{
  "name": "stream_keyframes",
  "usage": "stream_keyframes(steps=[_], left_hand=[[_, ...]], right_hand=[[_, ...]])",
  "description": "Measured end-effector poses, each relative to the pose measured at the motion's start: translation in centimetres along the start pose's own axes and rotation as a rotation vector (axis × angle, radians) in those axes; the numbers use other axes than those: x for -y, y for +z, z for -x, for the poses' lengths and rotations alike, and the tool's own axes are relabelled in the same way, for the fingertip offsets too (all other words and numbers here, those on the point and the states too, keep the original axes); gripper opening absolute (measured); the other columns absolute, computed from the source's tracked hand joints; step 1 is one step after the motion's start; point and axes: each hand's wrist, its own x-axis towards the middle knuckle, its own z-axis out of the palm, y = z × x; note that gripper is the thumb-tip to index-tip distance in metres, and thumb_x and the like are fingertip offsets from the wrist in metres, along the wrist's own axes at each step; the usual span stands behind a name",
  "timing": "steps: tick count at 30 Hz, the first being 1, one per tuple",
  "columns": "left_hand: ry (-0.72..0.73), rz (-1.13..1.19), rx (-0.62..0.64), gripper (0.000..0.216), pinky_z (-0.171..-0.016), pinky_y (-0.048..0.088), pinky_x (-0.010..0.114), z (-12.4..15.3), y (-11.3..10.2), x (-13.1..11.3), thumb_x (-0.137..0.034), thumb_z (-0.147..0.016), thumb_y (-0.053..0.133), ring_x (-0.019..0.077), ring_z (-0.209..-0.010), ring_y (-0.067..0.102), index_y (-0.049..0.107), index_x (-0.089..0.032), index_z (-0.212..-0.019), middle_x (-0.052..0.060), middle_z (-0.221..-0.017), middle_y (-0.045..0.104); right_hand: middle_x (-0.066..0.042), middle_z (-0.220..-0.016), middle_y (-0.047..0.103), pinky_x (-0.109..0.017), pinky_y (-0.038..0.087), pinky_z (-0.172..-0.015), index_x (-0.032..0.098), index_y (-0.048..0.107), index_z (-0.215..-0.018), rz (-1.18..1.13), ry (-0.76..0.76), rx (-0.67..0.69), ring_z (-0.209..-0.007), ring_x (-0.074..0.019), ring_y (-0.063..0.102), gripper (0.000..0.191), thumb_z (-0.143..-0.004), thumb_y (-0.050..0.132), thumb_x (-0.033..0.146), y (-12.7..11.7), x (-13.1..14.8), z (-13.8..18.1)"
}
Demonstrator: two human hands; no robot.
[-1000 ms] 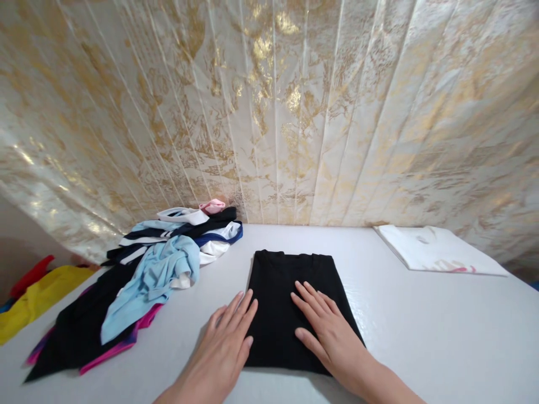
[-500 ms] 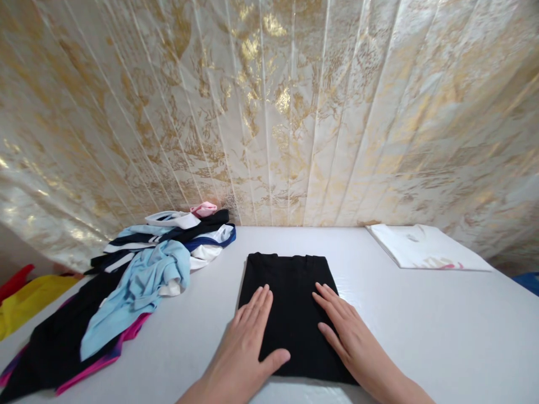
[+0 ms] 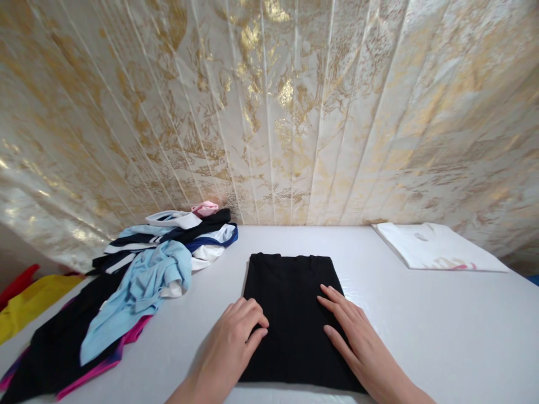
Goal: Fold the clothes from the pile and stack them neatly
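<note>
Forward of the back edge of the desk, about midway along it, folded black garment lies flat. Left hand curled at its left side; whether it pinches cloth, cannot tell. Right hand spread along the right side, gripping nothing. Looks like smoothing: best with light, even outward strokes, both sides straight.
</note>
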Motion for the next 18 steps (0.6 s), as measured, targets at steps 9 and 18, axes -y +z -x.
stream_keyframes(steps=[9, 18], left_hand=[[-0.081, 0.107, -0.086, 0.017, -0.074, 0.041, 0.029, -0.1, -0.7, 0.1, -0.015, -0.092, 0.043, 0.0174, -0.080, 0.055, 0.051, -0.021, -0.079, 0.000, -0.085, 0.057], [-0.081, 0.273, 0.020, 0.017, -0.072, 0.041, 0.025, 1.9, -2.1, -1.0, -0.018, -0.094, 0.046, 0.0151, -0.079, 0.055, 0.049, -0.021, -0.078, -0.001, -0.084, 0.055]], right_hand=[[-0.007, -0.148, 0.043, -0.049, 0.042, -0.107, 0.027, 0.051, -0.134, -0.009, 0.000, 0.002, -0.136, -0.0267, 0.039, 0.041, -0.096, 0.041, 0.040, 0.1, -0.1, 0.1], [-0.007, -0.148, 0.043, -0.048, 0.042, -0.106, 0.027, 0.051, -0.133, -0.011, -0.001, -0.005, -0.136, -0.0259, 0.040, 0.040, -0.096, 0.042, 0.039, 0.1, -0.1, 0.0]])
